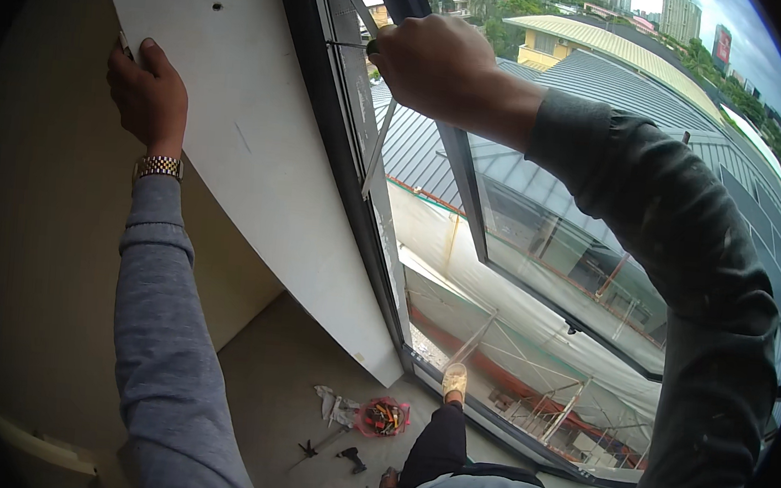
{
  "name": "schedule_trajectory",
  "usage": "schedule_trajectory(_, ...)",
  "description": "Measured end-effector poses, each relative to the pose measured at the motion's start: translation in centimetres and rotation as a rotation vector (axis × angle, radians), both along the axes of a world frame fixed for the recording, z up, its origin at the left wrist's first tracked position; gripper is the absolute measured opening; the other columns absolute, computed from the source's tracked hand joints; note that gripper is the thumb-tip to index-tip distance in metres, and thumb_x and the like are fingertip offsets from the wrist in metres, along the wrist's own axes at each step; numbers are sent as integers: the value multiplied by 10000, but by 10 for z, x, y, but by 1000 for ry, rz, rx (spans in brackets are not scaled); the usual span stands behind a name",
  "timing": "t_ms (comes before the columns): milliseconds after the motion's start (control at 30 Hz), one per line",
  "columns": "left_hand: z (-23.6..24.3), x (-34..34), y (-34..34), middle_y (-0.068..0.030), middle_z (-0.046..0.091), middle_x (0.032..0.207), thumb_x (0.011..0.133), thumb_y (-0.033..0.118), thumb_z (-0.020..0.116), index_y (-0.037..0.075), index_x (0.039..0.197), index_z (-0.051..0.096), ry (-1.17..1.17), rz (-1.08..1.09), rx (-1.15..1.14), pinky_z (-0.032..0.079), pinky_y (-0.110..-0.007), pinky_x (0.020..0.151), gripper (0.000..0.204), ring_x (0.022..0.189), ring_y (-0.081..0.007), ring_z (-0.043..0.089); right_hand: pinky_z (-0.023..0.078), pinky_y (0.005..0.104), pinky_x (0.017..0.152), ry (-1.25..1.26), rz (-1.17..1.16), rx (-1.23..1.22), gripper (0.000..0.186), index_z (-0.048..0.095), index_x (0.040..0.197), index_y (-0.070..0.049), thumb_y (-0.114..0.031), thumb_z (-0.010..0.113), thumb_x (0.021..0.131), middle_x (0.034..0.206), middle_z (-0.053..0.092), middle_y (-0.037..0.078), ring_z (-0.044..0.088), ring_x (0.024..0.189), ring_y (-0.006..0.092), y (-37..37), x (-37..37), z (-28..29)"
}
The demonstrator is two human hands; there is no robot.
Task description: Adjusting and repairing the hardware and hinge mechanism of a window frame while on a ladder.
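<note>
My right hand is raised at the window, closed round what looks like a screwdriver. Only its dark green end shows beside my fingers; a thin dark shaft runs left from it to the black window frame. The window sash stands swung outward, with a metal stay arm between it and the frame. My left hand grips the edge of the white wall beside the window, thumb on its face. Something small and pale by those fingertips is too small to name.
On the grey floor stand a red basket of hand tools, a black power drill and a crumpled plastic bag. My shoe rests at the window's bottom edge. Outside, far below, are scaffolding and metal roofs.
</note>
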State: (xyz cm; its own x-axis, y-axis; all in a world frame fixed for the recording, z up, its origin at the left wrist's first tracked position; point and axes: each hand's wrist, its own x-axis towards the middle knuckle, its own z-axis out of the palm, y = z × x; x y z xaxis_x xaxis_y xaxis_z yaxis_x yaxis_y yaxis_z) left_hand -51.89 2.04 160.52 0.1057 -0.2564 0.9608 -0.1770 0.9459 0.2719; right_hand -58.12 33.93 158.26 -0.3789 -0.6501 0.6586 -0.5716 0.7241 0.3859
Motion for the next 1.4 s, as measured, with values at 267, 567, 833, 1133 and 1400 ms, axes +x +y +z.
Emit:
schedule_trajectory(267, 10, 4, -4, -189, 573, 1306, 1040, 399, 463, 34, 1391, 453, 27, 54, -7, 532, -517, 895, 506, 1170, -384, 592, 400, 312, 444, -802, 197, -684, 233, 586, 857, -31, -246, 591, 948, 644, 563, 39, 539, 522, 137, 2, -31, 15)
schedule_trajectory(567, 3, 13, 10, -161, 568, 1295, 1044, 305, 485, 41, 1396, 453, 47, 38, -42, 558, -500, 848, 441, 1143, -366, 592, 548, 381, 544, 344, 155, 106, 53, 563, 933, -65, -113, 585, 931, 723, 631, 73, 680, 682, 213, 19, -5, -11)
schedule_trajectory(833, 8, 6, 9, -157, 574, 1293, 1045, 302, 487, 39, 1388, 464, 82, 50, -71, 560, -499, 856, 433, 1150, -360, 594, 561, 426, 671, -1304, 33, -774, 359, 544, 1101, 31, -304, 571, 978, 1007, 666, 195, 703, 855, 238, -6, 9, 35)
schedule_trajectory(1133, 3, 4, 8, -155, 576, 1297, 1052, 326, 470, 53, 1406, 459, 38, 7, -18, 547, -501, 884, 447, 1166, -354, 591, 577, 383, 605, 172, 73, 3, 94, 623, 880, -14, -93, 585, 912, 796, 654, 131, 707, 678, 253, 15, -15, 6)
schedule_trajectory(1400, 4, 10, 4, -168, 570, 1318, 1060, 351, 457, 50, 1421, 442, 51, 8, -27, 537, -497, 902, 471, 1182, -365, 587, 565, 373, 515, 148, 92, 138, 151, 626, 836, -29, -137, 596, 936, 758, 675, 138, 728, 659, 240, 8, -5, 6)
